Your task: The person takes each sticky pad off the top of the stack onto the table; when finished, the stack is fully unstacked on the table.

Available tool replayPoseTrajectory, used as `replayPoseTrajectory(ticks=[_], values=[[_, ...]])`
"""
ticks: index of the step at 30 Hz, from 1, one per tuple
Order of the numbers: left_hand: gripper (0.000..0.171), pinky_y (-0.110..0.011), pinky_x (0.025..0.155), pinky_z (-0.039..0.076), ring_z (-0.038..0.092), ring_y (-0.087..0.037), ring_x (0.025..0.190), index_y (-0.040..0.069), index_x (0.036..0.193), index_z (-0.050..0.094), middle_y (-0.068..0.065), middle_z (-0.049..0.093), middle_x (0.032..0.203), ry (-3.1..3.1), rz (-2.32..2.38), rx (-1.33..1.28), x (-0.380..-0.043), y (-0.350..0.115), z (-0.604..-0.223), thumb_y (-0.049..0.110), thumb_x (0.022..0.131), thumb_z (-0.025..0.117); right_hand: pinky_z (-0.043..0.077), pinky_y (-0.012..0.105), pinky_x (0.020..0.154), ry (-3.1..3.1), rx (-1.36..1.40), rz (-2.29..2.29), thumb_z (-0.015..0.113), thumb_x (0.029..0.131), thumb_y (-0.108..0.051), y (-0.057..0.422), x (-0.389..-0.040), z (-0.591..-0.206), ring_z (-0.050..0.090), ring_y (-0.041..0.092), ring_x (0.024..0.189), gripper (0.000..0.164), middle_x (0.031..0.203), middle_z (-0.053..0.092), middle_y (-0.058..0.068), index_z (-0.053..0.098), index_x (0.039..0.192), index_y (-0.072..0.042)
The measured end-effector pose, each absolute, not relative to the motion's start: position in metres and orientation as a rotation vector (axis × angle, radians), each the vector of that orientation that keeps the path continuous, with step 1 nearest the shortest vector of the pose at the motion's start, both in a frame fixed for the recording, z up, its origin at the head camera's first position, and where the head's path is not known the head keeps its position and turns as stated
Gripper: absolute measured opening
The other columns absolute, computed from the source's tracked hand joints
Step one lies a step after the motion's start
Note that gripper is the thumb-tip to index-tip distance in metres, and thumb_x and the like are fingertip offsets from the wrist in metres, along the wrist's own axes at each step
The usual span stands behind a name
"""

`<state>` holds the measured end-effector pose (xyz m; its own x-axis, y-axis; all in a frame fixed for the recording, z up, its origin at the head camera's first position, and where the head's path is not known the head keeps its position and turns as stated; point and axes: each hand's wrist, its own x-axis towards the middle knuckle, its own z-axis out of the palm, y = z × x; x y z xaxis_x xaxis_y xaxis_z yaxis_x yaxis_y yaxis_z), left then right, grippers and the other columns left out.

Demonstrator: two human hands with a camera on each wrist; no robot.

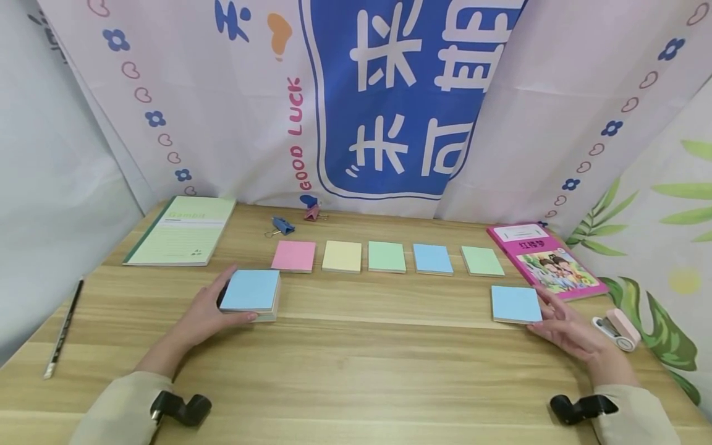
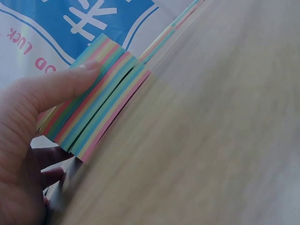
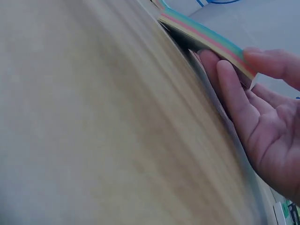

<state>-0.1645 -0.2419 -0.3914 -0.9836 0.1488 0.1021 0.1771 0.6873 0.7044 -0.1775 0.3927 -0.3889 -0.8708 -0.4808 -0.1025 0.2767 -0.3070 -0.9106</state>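
Note:
On the left, my left hand (image 1: 214,312) grips a stack of sticky note pads (image 1: 251,290) with a blue top. The left wrist view shows the thumb along the striped side of the stack (image 2: 101,93); the far fingers are partly hidden. At the right, my right hand (image 1: 573,324) pinches a single blue sticky note pad (image 1: 516,304) by its right edge. In the right wrist view that pad (image 3: 206,37) is tilted, with fingers beneath it and its far end close to the table. Between and beyond the hands lies a row of pads: pink (image 1: 295,256), yellow (image 1: 342,256), green (image 1: 386,256), blue (image 1: 432,258) and green (image 1: 482,261).
A green notebook (image 1: 183,232) lies at the back left, near a blue binder clip (image 1: 283,225) and a pink one (image 1: 313,212). A pencil (image 1: 63,327) is at the left edge. At the right are a pink book (image 1: 547,259) and a stapler (image 1: 618,329). A printed curtain (image 1: 384,99) hangs behind.

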Motion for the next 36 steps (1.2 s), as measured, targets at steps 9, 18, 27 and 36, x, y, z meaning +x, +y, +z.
replayPoseTrajectory(ticks=[9, 18, 27, 36], values=[[0.100, -0.060, 0.086, 0.021, 0.025, -0.045, 0.113, 0.006, 0.138, 0.012, -0.029, 0.024, 0.130, -2.855, -1.180, -0.275, -0.167, -0.243, -0.396, 0.041, 0.066, 0.071, 0.039, 0.036, 0.085, 1.648, -0.232, -2.130, 0.036, 0.084, 0.014, 0.394, -0.178, -0.385, 0.050, 0.015, 0.097, 0.081, 0.124, -0.043, 0.019, -0.021, 0.134, -0.017], [0.100, -0.060, 0.086, 0.021, 0.025, -0.045, 0.113, 0.006, 0.138, 0.012, -0.030, 0.024, 0.130, -2.850, -1.193, -0.276, -0.167, -0.243, -0.398, 0.041, 0.065, 0.072, 0.043, 0.032, 0.079, 2.212, -0.153, -1.769, 0.047, 0.089, -0.007, 0.392, -0.171, -0.361, 0.052, 0.010, 0.093, 0.074, 0.127, 0.018, 0.032, -0.010, 0.136, -0.003], [0.099, -0.060, 0.085, 0.021, 0.025, -0.045, 0.113, 0.007, 0.138, 0.011, -0.029, 0.023, 0.131, -2.855, -1.184, -0.280, -0.167, -0.242, -0.395, 0.041, 0.066, 0.071, 0.041, 0.026, 0.082, 2.073, -0.470, -1.897, 0.038, 0.091, 0.001, 0.372, -0.183, -0.332, 0.050, 0.013, 0.103, 0.059, 0.116, 0.049, -0.004, 0.007, 0.139, -0.014], [0.100, -0.060, 0.086, 0.021, 0.025, -0.045, 0.113, 0.007, 0.138, 0.011, -0.030, 0.023, 0.130, -2.856, -1.202, -0.273, -0.167, -0.242, -0.396, 0.040, 0.066, 0.071, 0.038, 0.032, 0.087, 2.001, -0.652, -1.862, 0.040, 0.091, -0.002, 0.293, -0.214, -0.318, 0.046, 0.025, 0.108, 0.056, 0.129, 0.031, 0.023, 0.012, 0.138, -0.010]])
